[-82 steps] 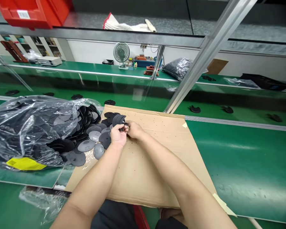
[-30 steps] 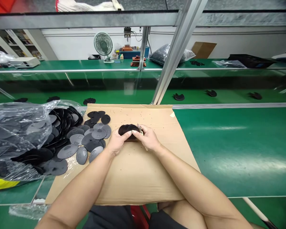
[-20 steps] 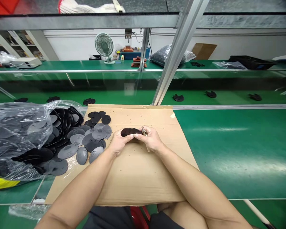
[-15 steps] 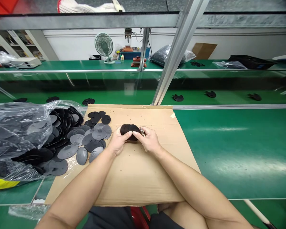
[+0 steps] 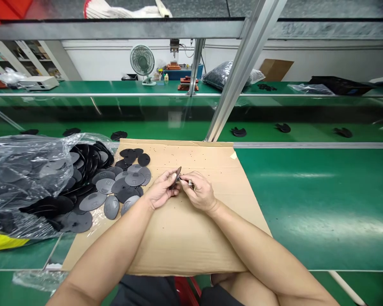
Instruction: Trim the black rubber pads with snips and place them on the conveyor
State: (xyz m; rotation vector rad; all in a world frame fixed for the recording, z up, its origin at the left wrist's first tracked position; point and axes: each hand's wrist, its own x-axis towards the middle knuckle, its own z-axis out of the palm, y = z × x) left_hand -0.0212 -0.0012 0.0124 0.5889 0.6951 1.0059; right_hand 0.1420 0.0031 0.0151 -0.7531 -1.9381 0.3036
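Over a sheet of brown cardboard [image 5: 181, 238], my left hand [image 5: 159, 192] pinches a dark oval plastic piece [image 5: 175, 177] that is turned edge-on. My right hand [image 5: 200, 191] is closed on a small metal tool [image 5: 190, 184] whose tip touches the piece's edge. A heap of similar dark oval plastic pieces [image 5: 121, 182] lies just left of my hands, spilling out of a clear plastic bag [image 5: 25, 178].
The cardboard lies on a green bench [image 5: 315, 204]. A slanted metal post [image 5: 236, 72] rises behind it. Small black parts [image 5: 238, 131] sit on a green belt beyond. Farther back stand a small fan [image 5: 142, 61] and a bag of black parts [image 5: 225, 74].
The piece between my hands, seen broadside half a second ago, is now turned edge-on. My right hand has shifted the tool against its edge. My view has moved slightly.
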